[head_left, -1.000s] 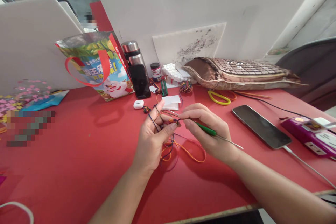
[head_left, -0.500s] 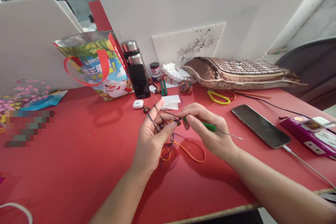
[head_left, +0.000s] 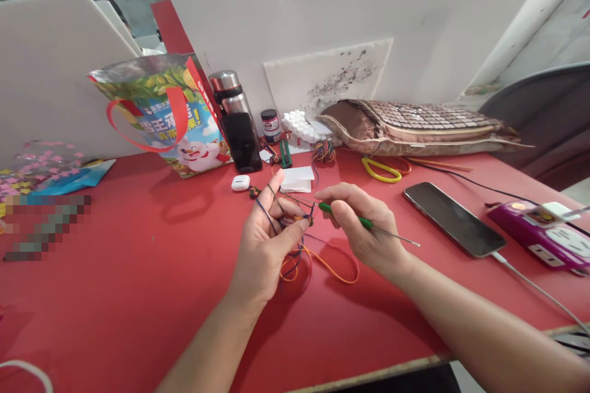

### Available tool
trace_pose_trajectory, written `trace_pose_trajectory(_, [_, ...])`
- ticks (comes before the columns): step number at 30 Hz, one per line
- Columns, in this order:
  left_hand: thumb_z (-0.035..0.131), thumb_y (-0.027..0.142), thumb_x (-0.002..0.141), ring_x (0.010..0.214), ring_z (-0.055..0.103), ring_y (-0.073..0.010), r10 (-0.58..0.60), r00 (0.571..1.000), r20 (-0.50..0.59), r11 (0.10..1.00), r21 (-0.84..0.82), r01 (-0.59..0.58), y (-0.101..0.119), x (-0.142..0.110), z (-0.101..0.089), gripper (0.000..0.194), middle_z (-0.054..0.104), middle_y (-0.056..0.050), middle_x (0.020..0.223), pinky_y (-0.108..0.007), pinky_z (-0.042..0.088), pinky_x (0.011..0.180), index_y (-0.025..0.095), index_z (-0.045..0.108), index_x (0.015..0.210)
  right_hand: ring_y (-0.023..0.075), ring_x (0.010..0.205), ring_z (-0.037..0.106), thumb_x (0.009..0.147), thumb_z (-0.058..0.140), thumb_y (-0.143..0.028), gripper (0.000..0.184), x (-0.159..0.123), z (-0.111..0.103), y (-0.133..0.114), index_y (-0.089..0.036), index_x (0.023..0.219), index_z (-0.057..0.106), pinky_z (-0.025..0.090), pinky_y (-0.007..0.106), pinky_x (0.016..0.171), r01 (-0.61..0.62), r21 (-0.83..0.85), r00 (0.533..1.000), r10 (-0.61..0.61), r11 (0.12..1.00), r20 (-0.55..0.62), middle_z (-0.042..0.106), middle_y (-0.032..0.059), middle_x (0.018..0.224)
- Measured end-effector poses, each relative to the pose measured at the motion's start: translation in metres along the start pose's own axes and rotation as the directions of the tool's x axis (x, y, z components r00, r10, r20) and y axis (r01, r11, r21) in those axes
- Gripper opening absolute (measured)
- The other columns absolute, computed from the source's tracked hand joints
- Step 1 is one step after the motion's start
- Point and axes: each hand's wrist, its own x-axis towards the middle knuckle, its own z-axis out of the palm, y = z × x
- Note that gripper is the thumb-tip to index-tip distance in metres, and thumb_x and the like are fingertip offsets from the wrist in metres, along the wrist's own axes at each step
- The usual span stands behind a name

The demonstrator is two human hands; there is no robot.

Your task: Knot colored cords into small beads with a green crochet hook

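My left hand pinches a small piece of multicoloured crochet work between thumb and fingers. Dark yarn runs over its raised index finger. In my right hand is a crochet hook with a green handle, gripped like a pen. A loop of blue yarn stretches from the work up to the hook's tip, and a thin metal shaft sticks out behind the hand. Loose orange and dark yarn trails on the red table under the hands. My left fingers partly cover the work.
A ball of multicoloured yarn, folded white paper, a white earphone case and an upright phone lie beyond the hands. Yellow-handled scissors, a charging phone and a purple power strip are on the right. A gift bag stands left.
My right hand has drawn the hook slightly up and away from the work, so the blue loop now stands stretched. My left hand keeps its pinch, and the view has shifted slightly.
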Motion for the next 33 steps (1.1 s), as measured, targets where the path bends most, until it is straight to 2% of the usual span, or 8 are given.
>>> trace_pose_trajectory(12, [0.087, 0.017, 0.079, 0.07, 0.055, -0.0102, 0.018, 1.0, 0.008, 0.999, 0.027, -0.018, 0.0, 0.001, -0.004, 0.09, 0.065, 0.004, 0.08, -0.02, 0.043, 0.062, 0.025, 0.052, 0.161, 0.0131, 0.065, 0.063, 0.112, 0.059, -0.037, 0.025, 0.0, -0.001, -0.009, -0.02, 0.106, 0.076, 0.053, 0.026, 0.059, 0.05, 0.116, 0.997, -0.056, 0.992, 0.053, 0.073, 0.0035, 0.083])
trace_pose_trajectory(15, [0.086, 0.019, 0.081, 0.072, 0.056, -0.0106, 0.059, 0.998, -0.021, 0.992, 0.11, -0.056, 0.0, 0.0, -0.002, 0.091, 0.066, 0.003, 0.081, -0.02, 0.045, 0.065, 0.024, 0.048, 0.164, 0.0139, 0.067, 0.066, 0.113, 0.056, -0.033, 0.026, 0.002, -0.003, -0.01, -0.019, 0.102, 0.075, 0.054, 0.026, 0.059, 0.067, 0.042, 0.991, -0.071, 0.997, 0.116, 0.074, 0.0043, 0.082])
trace_pose_trajectory(18, [0.086, 0.022, 0.083, 0.068, 0.053, -0.0101, 0.083, 0.996, -0.042, 0.979, 0.188, -0.074, -0.001, -0.003, 0.001, 0.093, 0.064, 0.004, 0.079, -0.02, 0.044, 0.063, 0.024, 0.044, 0.167, 0.0153, 0.074, 0.071, 0.112, 0.057, -0.026, 0.018, 0.002, -0.003, -0.008, -0.019, 0.106, 0.073, 0.058, 0.026, 0.066, 0.177, -0.086, 0.975, -0.163, 0.98, 0.151, 0.076, 0.0057, 0.087])
trace_pose_trajectory(22, [0.086, 0.025, 0.084, 0.067, 0.053, -0.0098, 0.05, 0.999, -0.02, 0.977, 0.21, -0.045, -0.004, -0.005, 0.003, 0.097, 0.064, 0.004, 0.081, -0.021, 0.043, 0.06, 0.027, 0.039, 0.169, 0.0168, 0.077, 0.071, 0.111, 0.058, -0.023, 0.013, -0.001, 0.0, -0.002, -0.02, 0.112, 0.071, 0.059, 0.028, 0.069, 0.257, -0.191, 0.965, -0.239, 0.947, 0.112, 0.077, 0.0075, 0.092])
trace_pose_trajectory(25, [0.089, 0.025, 0.08, 0.068, 0.053, -0.0094, 0.019, 1.0, -0.017, 0.988, 0.156, -0.016, -0.004, -0.004, 0.002, 0.101, 0.064, 0.005, 0.081, -0.021, 0.043, 0.061, 0.026, 0.04, 0.169, 0.0151, 0.072, 0.068, 0.111, 0.06, -0.028, 0.014, -0.005, 0.005, -0.002, -0.02, 0.111, 0.072, 0.057, 0.027, 0.066, 0.182, -0.124, 0.983, -0.18, 0.975, 0.028, 0.074, 0.0054, 0.088])
trace_pose_trajectory(29, [0.092, 0.021, 0.075, 0.072, 0.058, -0.0092, -0.038, 0.999, 0.01, 0.998, 0.051, 0.038, -0.001, -0.001, 0.0, 0.099, 0.063, 0.006, 0.08, -0.021, 0.049, 0.07, 0.022, 0.047, 0.163, 0.0126, 0.063, 0.062, 0.108, 0.066, -0.046, 0.028, -0.006, 0.011, -0.004, -0.021, 0.105, 0.076, 0.053, 0.025, 0.059, -0.049, 0.221, 0.998, 0.056, 0.974, -0.024, 0.071, 0.0022, 0.079])
trace_pose_trajectory(31, [0.092, 0.019, 0.073, 0.077, 0.062, -0.0103, -0.068, 0.997, 0.023, 0.998, 0.018, 0.068, -0.001, -0.001, -0.001, 0.096, 0.065, 0.005, 0.082, -0.022, 0.051, 0.075, 0.021, 0.052, 0.159, 0.0107, 0.054, 0.056, 0.103, 0.069, -0.057, 0.039, -0.003, 0.011, -0.004, -0.02, 0.096, 0.078, 0.049, 0.024, 0.053, -0.242, 0.412, 0.968, 0.249, 0.879, 0.038, 0.067, 0.0003, 0.07])
trace_pose_trajectory(33, [0.093, 0.018, 0.071, 0.08, 0.063, -0.011, -0.092, 0.995, 0.046, 0.996, 0.011, 0.092, -0.001, -0.001, -0.003, 0.092, 0.065, 0.004, 0.084, -0.023, 0.051, 0.077, 0.02, 0.057, 0.156, 0.0077, 0.045, 0.045, 0.098, 0.071, -0.065, 0.049, 0.003, 0.008, -0.003, -0.018, 0.085, 0.077, 0.04, 0.022, 0.045, -0.415, 0.549, 0.903, 0.401, 0.725, 0.153, 0.061, -0.0017, 0.06])
